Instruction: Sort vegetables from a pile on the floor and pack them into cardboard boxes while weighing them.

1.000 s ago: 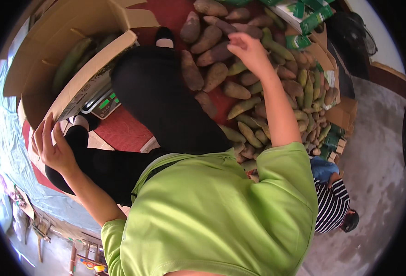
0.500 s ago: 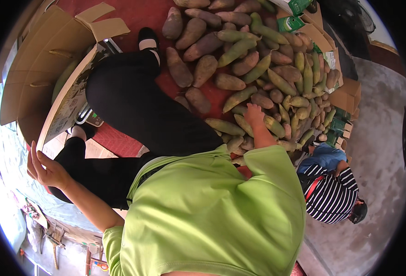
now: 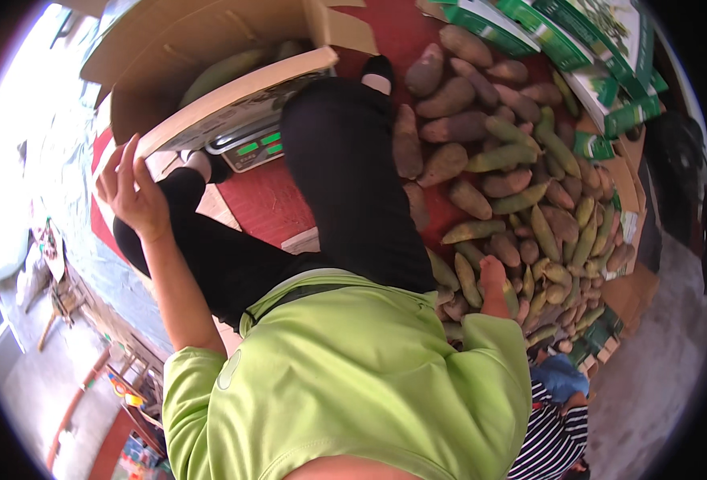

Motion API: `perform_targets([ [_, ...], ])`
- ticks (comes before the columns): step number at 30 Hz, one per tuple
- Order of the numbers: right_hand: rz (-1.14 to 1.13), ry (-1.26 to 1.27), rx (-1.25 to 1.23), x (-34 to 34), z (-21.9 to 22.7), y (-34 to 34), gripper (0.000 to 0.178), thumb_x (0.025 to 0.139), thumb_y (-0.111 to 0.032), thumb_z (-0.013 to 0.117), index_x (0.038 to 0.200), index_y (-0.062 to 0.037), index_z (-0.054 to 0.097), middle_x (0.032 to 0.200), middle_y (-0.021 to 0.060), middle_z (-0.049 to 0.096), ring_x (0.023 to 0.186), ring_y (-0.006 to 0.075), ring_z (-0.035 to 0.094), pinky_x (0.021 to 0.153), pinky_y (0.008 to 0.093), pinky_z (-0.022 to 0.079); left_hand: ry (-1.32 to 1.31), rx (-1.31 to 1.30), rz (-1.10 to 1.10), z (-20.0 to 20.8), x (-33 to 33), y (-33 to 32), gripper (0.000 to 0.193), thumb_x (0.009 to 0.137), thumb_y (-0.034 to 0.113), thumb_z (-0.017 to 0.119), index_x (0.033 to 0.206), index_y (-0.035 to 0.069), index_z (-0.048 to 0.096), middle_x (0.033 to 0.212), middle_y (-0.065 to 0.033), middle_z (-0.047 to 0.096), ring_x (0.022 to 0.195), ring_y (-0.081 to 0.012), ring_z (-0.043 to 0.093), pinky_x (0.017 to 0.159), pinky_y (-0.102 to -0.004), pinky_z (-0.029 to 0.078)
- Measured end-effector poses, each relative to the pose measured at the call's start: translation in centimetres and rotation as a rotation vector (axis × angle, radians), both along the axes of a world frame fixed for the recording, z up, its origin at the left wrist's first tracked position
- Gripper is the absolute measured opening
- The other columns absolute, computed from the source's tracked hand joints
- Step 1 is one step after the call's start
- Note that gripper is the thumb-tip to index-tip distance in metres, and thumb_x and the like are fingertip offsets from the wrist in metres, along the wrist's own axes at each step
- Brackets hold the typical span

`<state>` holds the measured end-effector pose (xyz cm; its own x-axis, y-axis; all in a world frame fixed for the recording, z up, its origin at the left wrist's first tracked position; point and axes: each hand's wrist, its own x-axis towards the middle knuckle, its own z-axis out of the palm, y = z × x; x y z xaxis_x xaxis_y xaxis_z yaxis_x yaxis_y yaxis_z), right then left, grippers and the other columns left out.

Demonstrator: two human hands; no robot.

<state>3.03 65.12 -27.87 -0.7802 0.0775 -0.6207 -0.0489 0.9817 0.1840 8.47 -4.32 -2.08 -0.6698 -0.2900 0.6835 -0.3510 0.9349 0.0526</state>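
Observation:
My left hand [image 3: 136,192] is raised beside the near left corner of an open cardboard box [image 3: 241,96], fingers apart and holding nothing. Inside the box lies a long green gourd-like vegetable [image 3: 221,74]. My right hand [image 3: 492,276] is down in the pile at my right, its fingers drawn together. Whatever they may hold is hidden. Around it are long green vegetables [image 3: 465,280] and brownish-purple, tuber-like ones [image 3: 505,250].
The box sits on a digital scale [image 3: 259,150] with lit green displays. Red matting [image 3: 269,204] shows between my legs. Green-and-white cartons [image 3: 577,48] stand at the far right. A person in a striped top [image 3: 549,436] is close by on my right.
The view has swung, so the box and pile sit further right. My left hand is still raised by the box corner. My right hand remains at the pile, its fingers now drawn in.

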Motion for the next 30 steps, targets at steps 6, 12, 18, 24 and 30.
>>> perform_targets([
  [6,-0.604,0.27,-0.591,-2.1,-0.4,0.8,0.013,0.086,-0.005,0.051,0.089,-0.0048,0.063,0.07,0.0048,0.06,0.059,0.0144,0.056,0.055,0.0289,0.046,0.034,0.038,0.024,0.1,-0.2,0.1,0.02,0.085,0.015,0.064,0.103,0.014,0.073,0.098,-0.0031,0.065,0.094,-0.0194,0.055,0.088,-0.033,0.036],
  [12,-0.893,0.427,-0.856,-5.2,1.9,-1.9,0.015,0.086,-0.001,0.048,0.086,-0.001,0.063,0.067,0.001,0.055,0.054,0.0101,0.047,0.049,0.0246,0.038,0.031,0.03,0.044,0.6,0.3,-0.1,0.019,0.087,0.018,0.062,0.103,0.014,0.073,0.098,-0.0045,0.065,0.094,-0.0205,0.056,0.089,-0.0334,0.037],
  [18,-0.92,0.645,-0.931,-8.4,5.5,-2.3,0.019,0.088,-0.004,0.047,0.098,-0.0024,0.062,0.067,-0.0017,0.05,0.054,0.0069,0.043,0.047,0.0215,0.034,0.014,0.087,0.0,1.0,0.4,0.2,0.019,0.086,0.015,0.061,0.101,0.008,0.072,0.096,-0.0068,0.065,0.095,-0.0232,0.057,0.092,-0.0363,0.038],
  [24,-1.076,0.582,-1.243,-11.8,12.6,-11.4,0.018,0.097,-0.014,0.049,0.106,-0.0013,0.058,0.067,-0.0024,0.044,0.058,0.0079,0.04,0.053,0.0231,0.035,-0.008,0.12,-0.078,1.4,0.3,0.3,0.016,0.082,0.021,0.067,0.092,0.009,0.07,0.085,-0.0032,0.063,0.086,-0.0213,0.058,0.095,-0.0386,0.037],
  [30,-0.555,0.431,-1.758,-18.0,23.8,-26.3,0.021,0.097,-0.016,0.051,0.103,0.0041,0.055,0.07,-0.0015,0.039,0.064,0.0095,0.036,0.063,0.026,0.035,-0.014,0.188,-0.121,1.4,0.4,0.1,0.014,0.08,0.021,0.069,0.088,0.009,0.069,0.08,-0.0017,0.061,0.081,-0.0197,0.058,0.095,-0.0392,0.038],
])
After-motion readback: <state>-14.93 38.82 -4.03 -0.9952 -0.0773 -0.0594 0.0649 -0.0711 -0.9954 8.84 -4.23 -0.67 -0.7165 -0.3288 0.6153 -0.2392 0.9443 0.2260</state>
